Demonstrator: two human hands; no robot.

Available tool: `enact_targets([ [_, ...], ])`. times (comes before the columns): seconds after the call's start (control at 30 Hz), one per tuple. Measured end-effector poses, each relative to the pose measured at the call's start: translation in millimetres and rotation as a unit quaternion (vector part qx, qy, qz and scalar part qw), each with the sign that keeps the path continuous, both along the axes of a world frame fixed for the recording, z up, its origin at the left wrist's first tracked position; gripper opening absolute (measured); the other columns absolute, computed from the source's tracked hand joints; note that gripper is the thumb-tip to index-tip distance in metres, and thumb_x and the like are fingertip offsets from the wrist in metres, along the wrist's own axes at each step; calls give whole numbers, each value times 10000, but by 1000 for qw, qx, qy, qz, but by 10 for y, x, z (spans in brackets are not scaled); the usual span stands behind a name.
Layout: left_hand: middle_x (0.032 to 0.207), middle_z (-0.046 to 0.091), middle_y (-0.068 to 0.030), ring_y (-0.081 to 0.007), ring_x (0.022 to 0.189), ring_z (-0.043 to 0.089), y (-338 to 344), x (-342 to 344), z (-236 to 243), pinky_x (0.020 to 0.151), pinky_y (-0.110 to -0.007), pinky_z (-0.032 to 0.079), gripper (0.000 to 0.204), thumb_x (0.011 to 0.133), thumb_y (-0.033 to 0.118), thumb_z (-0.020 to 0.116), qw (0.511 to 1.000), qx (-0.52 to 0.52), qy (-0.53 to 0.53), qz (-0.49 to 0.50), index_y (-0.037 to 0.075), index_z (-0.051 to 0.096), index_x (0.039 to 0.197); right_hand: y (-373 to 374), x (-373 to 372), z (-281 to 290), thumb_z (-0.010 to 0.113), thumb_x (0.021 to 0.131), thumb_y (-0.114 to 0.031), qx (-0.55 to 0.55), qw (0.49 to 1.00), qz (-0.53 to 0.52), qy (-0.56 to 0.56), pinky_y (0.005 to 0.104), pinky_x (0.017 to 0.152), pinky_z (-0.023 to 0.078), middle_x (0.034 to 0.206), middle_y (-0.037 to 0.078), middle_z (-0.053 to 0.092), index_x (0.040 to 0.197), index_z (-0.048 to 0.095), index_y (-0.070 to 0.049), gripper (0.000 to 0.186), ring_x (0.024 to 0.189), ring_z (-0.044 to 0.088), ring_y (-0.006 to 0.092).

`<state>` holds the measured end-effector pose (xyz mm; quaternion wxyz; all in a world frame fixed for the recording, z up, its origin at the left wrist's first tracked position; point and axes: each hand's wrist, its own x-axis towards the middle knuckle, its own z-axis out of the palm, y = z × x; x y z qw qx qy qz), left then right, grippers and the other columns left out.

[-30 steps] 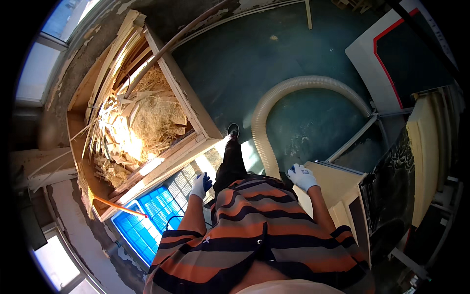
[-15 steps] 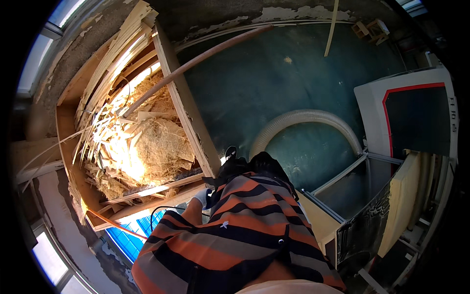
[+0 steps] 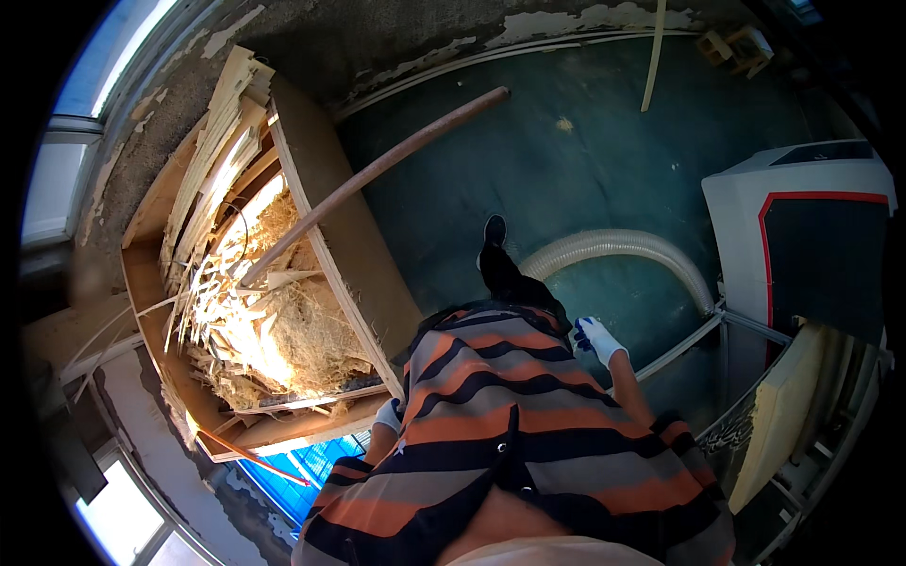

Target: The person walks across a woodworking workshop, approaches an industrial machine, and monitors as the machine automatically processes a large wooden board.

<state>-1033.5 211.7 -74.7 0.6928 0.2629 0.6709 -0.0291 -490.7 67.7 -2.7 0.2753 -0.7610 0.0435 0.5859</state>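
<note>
My right hand [image 3: 595, 340], in a white glove with blue patches, hangs beside my striped shirt above the green floor. Its fingers are loosely bent and apart, with nothing seen in them. My left hand [image 3: 389, 413], gloved in white too, is low by the near corner of a large wooden bin [image 3: 351, 283]. The shirt partly covers that hand and its fingers are too hidden to read. Inside the bin lie wood shavings [image 3: 316, 340] and splintered strips. A long wooden pole [image 3: 387, 162] leans across its rim, apart from both hands.
A ribbed hose [image 3: 623, 242] curves over the floor [image 3: 444, 189] to a metal frame [image 3: 675, 351]. A grey machine with red trim [image 3: 766, 212] stands at right, pale boards [image 3: 779, 415] nearer. Blue slatted material [image 3: 293, 476] lies below the bin. A thin strip [image 3: 653, 57] lies far off.
My right hand has come into view at my side. One foot has stepped forward onto the floor. My body has shifted and turned, and the left hand stays low near the bin.
</note>
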Motion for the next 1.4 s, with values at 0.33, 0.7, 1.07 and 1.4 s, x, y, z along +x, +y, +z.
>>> enact_targets([
  [0.33,970,550,-63,-152,861,528,3027,3832,1299,765,-273,423,349,806,237,579,930,361,-53,51,29,501,1076,1395,1935,149,434,845,-331,121,988,-22,-97,253,533,370,689,20,485,907,483,-52,290,580,439,104],
  [0.7,764,582,-22,-82,624,514,4222,6786,636,568,-209,407,192,792,155,574,919,193,-121,-322,-13,592,883,582,2031,-323,451,833,-334,25,910,-409,-70,274,491,383,676,43,502,918,486,-85,266,549,461,128],
  [1.07,591,495,-16,-171,487,481,5145,8052,-544,437,-318,375,209,780,334,540,913,-5,-22,-407,136,518,718,1125,2698,113,453,837,-308,-46,862,-497,84,290,448,361,647,66,487,872,483,-71,241,508,456,153],
  [1.4,775,580,-18,-154,585,551,4256,12351,706,523,-291,444,206,798,274,563,891,90,-126,-427,110,542,922,1220,5412,650,407,884,-258,118,797,-581,-118,228,578,380,769,29,502,971,491,-61,231,653,460,93],
])
